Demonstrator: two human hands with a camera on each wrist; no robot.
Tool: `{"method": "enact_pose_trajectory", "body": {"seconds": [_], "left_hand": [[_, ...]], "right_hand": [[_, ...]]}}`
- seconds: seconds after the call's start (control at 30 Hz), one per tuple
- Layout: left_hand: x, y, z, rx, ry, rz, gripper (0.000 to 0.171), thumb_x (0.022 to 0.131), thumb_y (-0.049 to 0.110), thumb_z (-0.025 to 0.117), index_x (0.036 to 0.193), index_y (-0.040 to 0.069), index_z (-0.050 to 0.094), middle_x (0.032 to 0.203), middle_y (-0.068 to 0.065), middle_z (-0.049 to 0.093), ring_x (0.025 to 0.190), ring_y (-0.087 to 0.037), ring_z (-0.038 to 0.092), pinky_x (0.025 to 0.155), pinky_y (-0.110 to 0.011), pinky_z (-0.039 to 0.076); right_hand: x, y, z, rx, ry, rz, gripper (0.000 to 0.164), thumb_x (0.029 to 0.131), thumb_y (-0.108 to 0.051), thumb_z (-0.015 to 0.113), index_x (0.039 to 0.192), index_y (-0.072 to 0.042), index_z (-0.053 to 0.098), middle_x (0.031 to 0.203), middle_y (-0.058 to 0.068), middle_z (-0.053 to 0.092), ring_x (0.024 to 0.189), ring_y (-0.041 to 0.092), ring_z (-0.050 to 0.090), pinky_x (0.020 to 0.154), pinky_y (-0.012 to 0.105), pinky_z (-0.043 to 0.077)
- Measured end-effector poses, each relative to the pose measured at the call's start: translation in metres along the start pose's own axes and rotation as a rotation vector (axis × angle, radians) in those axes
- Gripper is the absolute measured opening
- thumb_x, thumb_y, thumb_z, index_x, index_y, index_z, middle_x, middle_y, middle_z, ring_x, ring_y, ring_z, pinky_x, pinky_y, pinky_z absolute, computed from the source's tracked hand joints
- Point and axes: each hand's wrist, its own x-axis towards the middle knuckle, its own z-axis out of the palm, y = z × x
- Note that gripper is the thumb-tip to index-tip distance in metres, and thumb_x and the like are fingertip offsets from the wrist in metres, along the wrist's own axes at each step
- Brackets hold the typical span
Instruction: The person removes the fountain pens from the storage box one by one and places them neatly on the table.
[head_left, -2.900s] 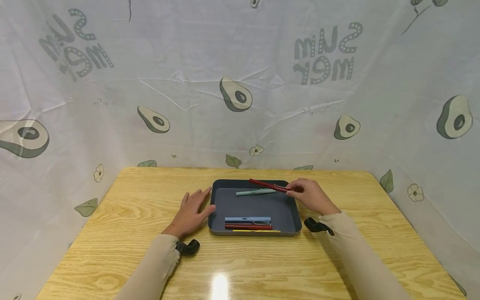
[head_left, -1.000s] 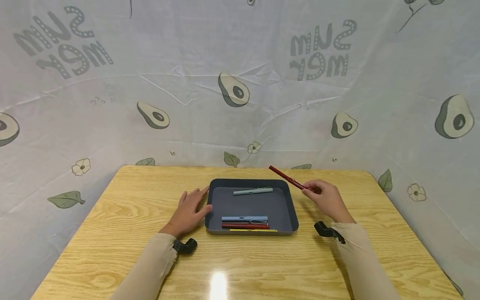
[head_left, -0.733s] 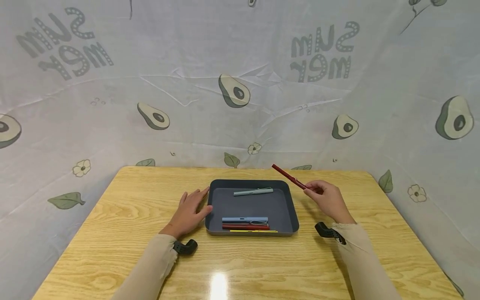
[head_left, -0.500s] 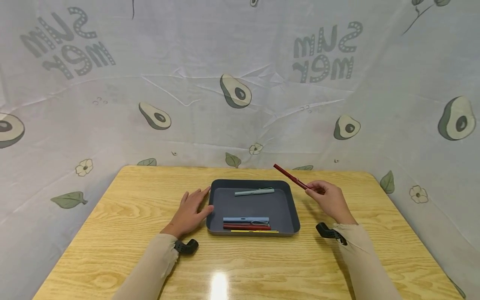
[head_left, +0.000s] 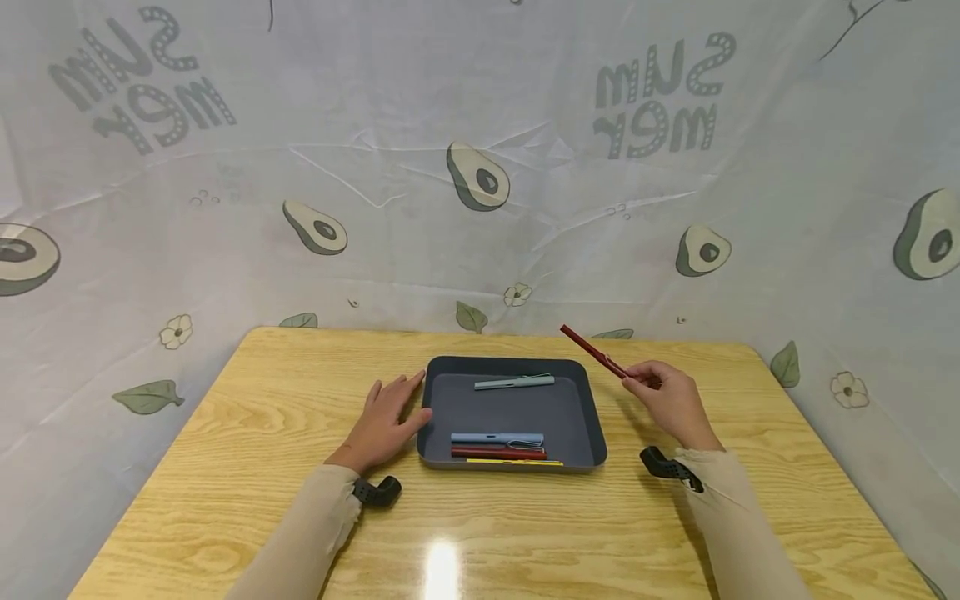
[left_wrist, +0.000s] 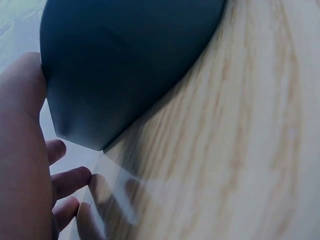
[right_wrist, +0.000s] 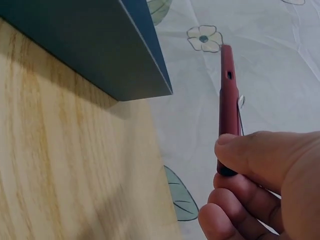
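My right hand pinches a dark red pen by its capped end, between thumb and fingers. In the right wrist view the red pen points away from the hand, its wire clip along one side. It is held up past the right side of a dark grey tray. My left hand lies at the tray's left side with fingers spread, thumb at the rim. Inside the tray, a pale green pen lies near the back. A blue pen, another red pen and a yellow pen line the front.
The tray stands on a wooden table with a light reflection near the front. A pale curtain printed with avocados hangs behind the table and along both sides. Each wrist wears a black camera mount.
My right hand has carried the red pen from over the tray's back right corner out to the right and tilted it up. Over the last second it barely moves. My left hand stays put.
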Motion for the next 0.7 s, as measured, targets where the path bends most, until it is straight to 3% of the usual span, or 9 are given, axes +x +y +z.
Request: {"method": "enact_pose_trajectory", "body": {"seconds": [0.37,0.7], "left_hand": [[-0.0015,0.0000,0.0013,-0.012,0.006,0.007,0.074,0.104,0.053,0.054,0.165,0.017,0.031,0.164,-0.009,0.039,0.155,-0.034,0.028,0.127,-0.056,0.001],[-0.0013,-0.0001,0.0048,-0.011,0.025,0.023,0.075,0.104,0.054,0.054,0.164,0.016,0.032,0.164,-0.009,0.040,0.155,-0.034,0.028,0.127,-0.057,0.002]], "right_hand": [[-0.0026,0.0021,0.0061,0.015,-0.007,0.015,0.019,0.100,-0.018,0.071,0.112,-0.003,0.073,0.096,0.012,0.071,0.081,0.021,0.061,0.062,0.027,0.049],[-0.0024,0.0072,0.0080,0.016,0.062,-0.010,0.020,0.100,-0.020,0.072,0.111,-0.004,0.073,0.097,0.013,0.073,0.083,0.020,0.063,0.063,0.025,0.051]]}}
